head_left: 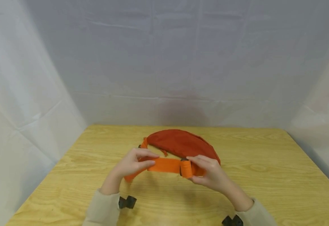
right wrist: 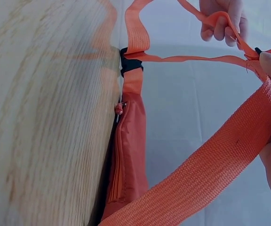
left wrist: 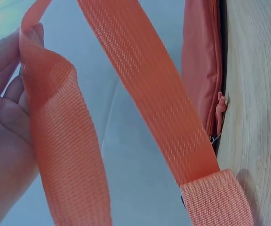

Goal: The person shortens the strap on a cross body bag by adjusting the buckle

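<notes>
A red-orange waist bag (head_left: 181,142) with a curved top lies on the wooden table, its orange webbing strap (head_left: 164,165) looping out in front. My left hand (head_left: 134,163) pinches the strap between thumb and fingers on the left, and in the left wrist view the webbing (left wrist: 67,122) twists where it passes those fingers. On the right, my right hand (head_left: 212,174) holds the strap at a black slider (head_left: 181,171), where the webbing folds over. Between both hands the strap runs nearly straight. A black buckle (right wrist: 132,62) joins strap to bag end in the right wrist view.
An orange cord zipper pull (right wrist: 119,109) hangs at the bag's zipper. The wooden table (head_left: 266,175) spreads around the bag. White sheeting (head_left: 164,62) stands behind it and along both sides. Black wrist devices (head_left: 127,202) sit near both sleeve cuffs.
</notes>
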Tool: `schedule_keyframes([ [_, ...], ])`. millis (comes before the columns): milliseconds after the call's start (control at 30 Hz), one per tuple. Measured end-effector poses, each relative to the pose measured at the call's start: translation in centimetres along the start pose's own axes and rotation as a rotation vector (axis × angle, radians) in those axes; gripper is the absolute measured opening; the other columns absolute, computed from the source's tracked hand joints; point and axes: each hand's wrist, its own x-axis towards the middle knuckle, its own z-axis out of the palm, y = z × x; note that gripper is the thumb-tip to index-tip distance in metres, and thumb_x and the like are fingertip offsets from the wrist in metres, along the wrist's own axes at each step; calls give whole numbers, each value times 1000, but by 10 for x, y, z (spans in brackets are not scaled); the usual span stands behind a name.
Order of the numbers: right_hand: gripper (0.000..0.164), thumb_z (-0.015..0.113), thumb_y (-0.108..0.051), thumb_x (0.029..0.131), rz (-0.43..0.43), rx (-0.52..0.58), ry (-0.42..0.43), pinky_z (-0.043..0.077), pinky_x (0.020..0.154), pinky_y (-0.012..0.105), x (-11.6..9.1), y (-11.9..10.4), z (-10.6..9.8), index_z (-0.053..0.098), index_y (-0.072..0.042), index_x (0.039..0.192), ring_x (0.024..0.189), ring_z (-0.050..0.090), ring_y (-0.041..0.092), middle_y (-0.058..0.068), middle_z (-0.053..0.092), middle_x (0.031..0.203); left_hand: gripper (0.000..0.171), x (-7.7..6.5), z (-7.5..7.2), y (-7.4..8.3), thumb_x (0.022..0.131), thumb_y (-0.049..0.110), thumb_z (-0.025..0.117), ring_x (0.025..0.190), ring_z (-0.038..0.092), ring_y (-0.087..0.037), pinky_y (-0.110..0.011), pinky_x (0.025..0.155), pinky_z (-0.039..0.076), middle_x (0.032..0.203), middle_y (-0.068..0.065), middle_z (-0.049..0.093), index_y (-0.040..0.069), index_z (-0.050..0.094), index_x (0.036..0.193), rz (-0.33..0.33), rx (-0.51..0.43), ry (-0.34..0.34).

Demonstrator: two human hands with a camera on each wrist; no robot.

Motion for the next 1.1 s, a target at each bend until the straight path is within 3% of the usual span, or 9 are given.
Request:
schedule_keyframes([
  [167,45,53,-31,84,9,-3,-1,46,62,19,0,1,-1,57,7,108,75,57,15,9,60,90,23,-1,-3,-2,84,3,58,59,50,-11,-28,57,44,101,-16,62,-6,62,105,-6,-12,-5],
  [267,45,54,-31,84,8,-3,3,46,62,19,-1,1,-1,57,7,108,75,57,15,9,60,90,23,-2,-5,-3,84,3,58,55,47,-10,-27,56,44,101,-15,62,-5,62,105,-19,-5,-6],
  [567,48,52,-36,84,33,-15,-7,46,62,18,-3,2,0,58,6,106,75,57,14,8,61,89,23,-7,-12,-5,84,3,58,76,55,-13,-30,66,46,99,-13,62,-5,63,105,-22,-8,-7],
  [900,47,55,-35,84,34,-9,-10,45,60,17,-2,1,0,58,6,106,72,55,12,7,60,88,22,-14,-22,-11,83,4,59,78,55,-13,-29,68,46,98,-13,63,-5,63,104,-56,18,-1],
  [1100,44,57,-30,83,-13,4,20,46,59,19,-1,1,0,58,7,106,72,57,15,10,60,88,23,-18,-27,-13,83,4,60,82,55,-11,-29,71,45,100,-15,62,-5,63,103,-105,19,21],
])
